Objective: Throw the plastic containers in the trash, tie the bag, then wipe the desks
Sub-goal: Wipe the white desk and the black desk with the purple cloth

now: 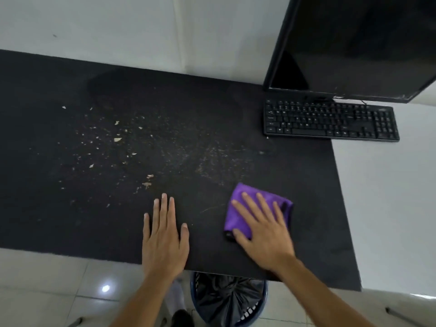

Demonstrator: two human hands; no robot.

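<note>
Wiping stage is under way; judging the first two steps finished.

Counter [389, 185]: white, carrying a large black mat [70, 220] that is covering most of it. A dark monitor [354, 43] is standing at the far right, with a black keyboard [330, 121] lying just in front of it, half on the mat.

Trash basket [253, 313]: sitting on the floor below the near counter edge. Its black bag [226, 296] is looking gathered at the top, so it is probably tied. No plastic containers are showing anywhere; presumably they are inside.

Hands: the left hand [165, 239] is lying flat on the mat, fingers straight, holding nothing and seeming to be bracing. The right hand [264, 234] is pressing down with spread, straight fingers on a folded purple cloth [230, 220] near the front right of the mat.

Crumbs [118, 139]: pale flakes and fine dust are lying scattered over the mat's middle and left, well apart from the cloth. Most of the wiping is looking undone.
</note>
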